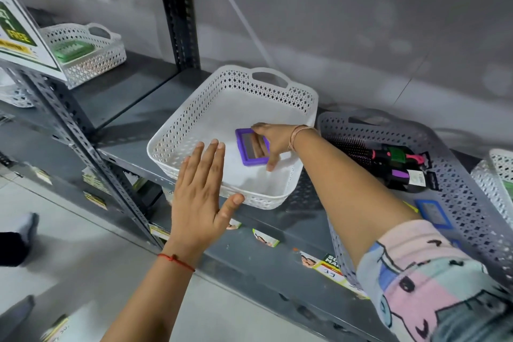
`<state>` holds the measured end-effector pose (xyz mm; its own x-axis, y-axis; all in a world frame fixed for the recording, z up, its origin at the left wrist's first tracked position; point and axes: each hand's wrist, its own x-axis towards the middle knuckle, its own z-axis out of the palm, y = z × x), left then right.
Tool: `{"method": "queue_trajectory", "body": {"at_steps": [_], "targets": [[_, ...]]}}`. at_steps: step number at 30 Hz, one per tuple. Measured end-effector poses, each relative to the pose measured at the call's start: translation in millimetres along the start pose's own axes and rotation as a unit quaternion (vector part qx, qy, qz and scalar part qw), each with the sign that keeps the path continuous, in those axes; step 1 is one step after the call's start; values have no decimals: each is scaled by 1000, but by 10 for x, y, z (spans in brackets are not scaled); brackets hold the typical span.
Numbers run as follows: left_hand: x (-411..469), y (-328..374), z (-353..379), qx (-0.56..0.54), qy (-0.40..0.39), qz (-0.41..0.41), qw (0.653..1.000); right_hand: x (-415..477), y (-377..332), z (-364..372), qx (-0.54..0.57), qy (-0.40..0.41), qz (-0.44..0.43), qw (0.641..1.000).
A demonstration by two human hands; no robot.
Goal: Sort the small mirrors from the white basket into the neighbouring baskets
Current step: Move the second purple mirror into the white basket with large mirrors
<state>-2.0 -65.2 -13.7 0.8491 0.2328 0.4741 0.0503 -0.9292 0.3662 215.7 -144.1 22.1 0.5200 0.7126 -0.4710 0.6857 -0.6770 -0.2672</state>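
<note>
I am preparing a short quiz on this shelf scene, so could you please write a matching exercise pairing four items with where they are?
Things:
1. purple-framed small mirror
2. blue-framed small mirror
3. green flat object
4. left hand

Places:
A. in the grey perforated plastic basket on the right
B. at the near rim of the white perforated plastic basket
C. in the far white lattice basket on the left
D. inside the white perforated plastic basket, at the right hand

Pairs: 1-D, 2-A, 3-C, 4-B
</note>
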Motion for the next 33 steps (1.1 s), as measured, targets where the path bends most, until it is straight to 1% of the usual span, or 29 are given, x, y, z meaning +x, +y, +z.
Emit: {"method": "queue_trajectory", "body": {"at_steps": [2,7,9,11,14,16,18,20,22,25,30,33], "targets": [[2,3,-1,4,0,0,1000,-14,47,17,14,22,0,1000],[16,10,-2,6,-2,-9,1000,-56,67,79,-30,38,34,998],[18,10,-6,7,-6,-15,1000,-89,46,84,-23,37,38,998],[18,10,-11,8,-9,-18,1000,-150,6,68,1,54,40,998],[-3,25,-21,7,-8,-23,1000,-327,-10,16,98,141,-4,985],[-25,71,-18,5,-1,-21,1000,-522,44,-33,203,187,-38,960],[-48,149,-2,-3,7,-12,1000,-748,134,-70,298,227,-54,925],[-77,249,30,-13,4,-1,1000,-1020,241,-72,337,254,-52,905],[-114,404,80,-23,1,13,1000,-1307,399,-38,327,271,-45,904],[-183,754,170,-47,-15,45,998,-1741,635,50,264,294,-6,919],[-333,1389,302,-105,-44,110,987,-2307,943,209,204,296,51,932],[-446,1753,378,-110,-61,148,981,-2643,1163,320,178,292,99,934]]}}
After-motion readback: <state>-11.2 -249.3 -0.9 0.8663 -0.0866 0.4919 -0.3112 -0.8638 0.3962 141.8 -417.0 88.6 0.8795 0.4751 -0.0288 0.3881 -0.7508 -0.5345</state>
